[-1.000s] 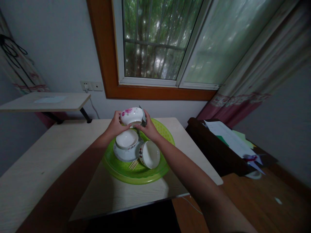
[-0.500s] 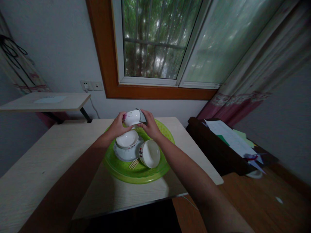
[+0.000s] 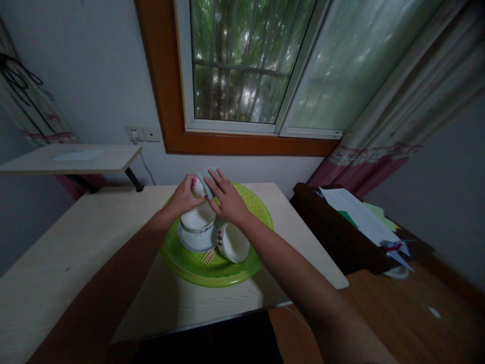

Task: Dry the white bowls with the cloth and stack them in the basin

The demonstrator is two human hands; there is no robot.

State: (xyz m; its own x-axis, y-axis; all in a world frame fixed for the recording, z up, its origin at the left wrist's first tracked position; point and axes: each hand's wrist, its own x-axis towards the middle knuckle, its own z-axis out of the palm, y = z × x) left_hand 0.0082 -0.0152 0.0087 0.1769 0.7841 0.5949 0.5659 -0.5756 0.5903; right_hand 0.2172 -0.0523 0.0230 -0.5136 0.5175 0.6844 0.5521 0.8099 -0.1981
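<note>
My left hand (image 3: 184, 196) grips a white bowl with pink flowers (image 3: 196, 187) above the tray, thumb along its lower side. In my right hand (image 3: 229, 200) is a pale grey-blue flat piece (image 3: 206, 181), like a sponge or folded cloth, pressed to the bowl's right side. Its exact kind is unclear. Below my hands, a white bowl (image 3: 197, 219) rests on a pale patterned dish (image 3: 196, 241). Beside them, another white bowl (image 3: 237, 243) lies tilted on its side. Several light chopsticks (image 3: 208, 256) lie near it. All of these sit in a green round tray (image 3: 215, 279).
The tray stands on a pale wooden table (image 3: 144, 253). A raised shelf (image 3: 109, 161) with a sheet of paper is at the left. Behind are the wall and a window (image 3: 242, 60). A dark box-like piece (image 3: 322, 232) with papers stands right of the table.
My right hand has moved left across the bowl with the grey-blue piece, covering more of it. My left hand has hardly moved. The dishes in the tray stay put.
</note>
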